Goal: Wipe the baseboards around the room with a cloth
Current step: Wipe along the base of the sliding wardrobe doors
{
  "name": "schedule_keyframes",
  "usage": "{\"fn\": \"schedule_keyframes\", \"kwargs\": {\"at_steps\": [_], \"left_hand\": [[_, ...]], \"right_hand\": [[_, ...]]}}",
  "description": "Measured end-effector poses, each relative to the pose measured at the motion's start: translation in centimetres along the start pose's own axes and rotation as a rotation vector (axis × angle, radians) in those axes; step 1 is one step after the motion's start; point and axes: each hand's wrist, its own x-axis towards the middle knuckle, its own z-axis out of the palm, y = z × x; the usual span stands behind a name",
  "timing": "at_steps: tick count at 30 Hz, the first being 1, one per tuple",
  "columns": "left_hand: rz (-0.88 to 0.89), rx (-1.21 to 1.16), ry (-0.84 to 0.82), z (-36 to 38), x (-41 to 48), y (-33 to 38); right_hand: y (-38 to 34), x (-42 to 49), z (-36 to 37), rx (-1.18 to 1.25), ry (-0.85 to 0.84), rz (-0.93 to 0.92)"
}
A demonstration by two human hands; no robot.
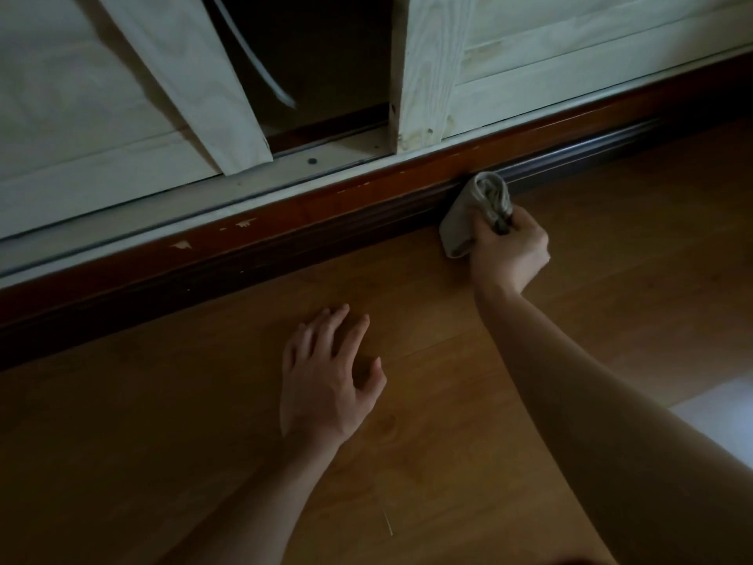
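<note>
A dark reddish-brown baseboard (pixel 285 234) runs diagonally from lower left to upper right, under pale wooden sliding doors. My right hand (pixel 509 254) grips a bunched grey cloth (pixel 476 210) and holds it against the baseboard's moulded lower edge. My left hand (pixel 330 377) rests on the wooden floor (pixel 203 422) with its fingers spread, a little in front of the baseboard.
Pale wooden sliding doors (pixel 550 75) stand above the baseboard, with a dark gap (pixel 326 63) between them and a metal track (pixel 309 161) at the bottom. The baseboard shows chipped spots (pixel 181 244) at the left. A bright patch (pixel 717 409) lies on the floor at the right.
</note>
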Motion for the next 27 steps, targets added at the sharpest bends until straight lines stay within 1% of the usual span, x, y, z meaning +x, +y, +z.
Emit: {"fn": "schedule_keyframes", "kwargs": {"at_steps": [2, 6, 10, 12, 14, 17, 20, 22, 25, 27], "left_hand": [[-0.001, -0.008, -0.015, -0.1, 0.0, 0.1], [0.005, -0.023, -0.012, -0.1, -0.1, -0.3], [0.022, -0.096, 0.032, 0.0, 0.3, -0.7], [0.055, -0.123, 0.048, -0.2, 1.0, -0.9], [0.104, -0.124, 0.055, -0.2, 1.5, -1.5], [0.185, -0.096, 0.073, 0.1, 1.1, -2.5], [0.201, -0.110, 0.089, 0.3, 1.2, -2.8], [0.195, -0.123, 0.080, 0.2, 1.4, -2.6], [0.170, -0.137, 0.073, 0.0, 1.5, -2.3], [0.098, -0.135, 0.076, -0.2, 2.2, -1.8]], "right_hand": [[0.0, -0.1, -0.1, 0.029, -0.004, 0.047], [-0.8, -0.7, 0.3, 0.103, 0.082, 0.155], [-1.3, -4.4, 2.2, 0.131, 0.018, 0.164], [-1.1, -6.1, 2.9, 0.179, -0.038, 0.173], [-1.0, -7.0, 3.3, 0.229, -0.055, 0.209], [-1.3, -6.8, 3.1, 0.320, 0.037, 0.312], [-1.9, -6.4, 3.4, 0.328, 0.100, 0.322], [-1.9, -7.2, 3.8, 0.311, 0.063, 0.293], [-1.4, -8.5, 4.0, 0.232, -0.100, 0.213], [-1.1, -8.6, 3.8, 0.211, -0.190, 0.164]]}}
